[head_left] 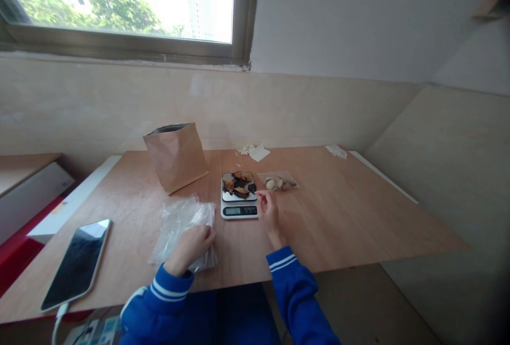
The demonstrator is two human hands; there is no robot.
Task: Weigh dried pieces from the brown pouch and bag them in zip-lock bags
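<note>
head view: a wooden bench (338, 217) fills the middle of the frame, set against a pale wall under a window at the upper left. the left hand (191, 246) is laid, lower centre-left, on a heap of clear plastic bags (179, 223), its fingers curled loosely over the plastic; whether anything is pinched in that grip cannot be told. the right hand (268, 211) is held just right of a small kitchen scale (239, 196) at the centre, beside the display edge, with thumb and forefinger drawn narrowly together; whether something small is held between them cannot be told. brown and dark chunks (238, 183) are piled on the scale's plate. just to the right of the scale, beyond the right hand, a small clear bag of pale pieces (278, 182) is lying flat on the bench. a brown paper bag (177, 156) is stood upright, open at the top, left of the scale and behind the plastic heap. a phone (77, 262) with a dark screen is lying at the lower left, a white cable plugged into its near end. crumpled white paper (255, 151) is seen at the far edge, and another scrap (337, 151) further right. both forearms are covered by blue sleeves with white stripes.
</note>
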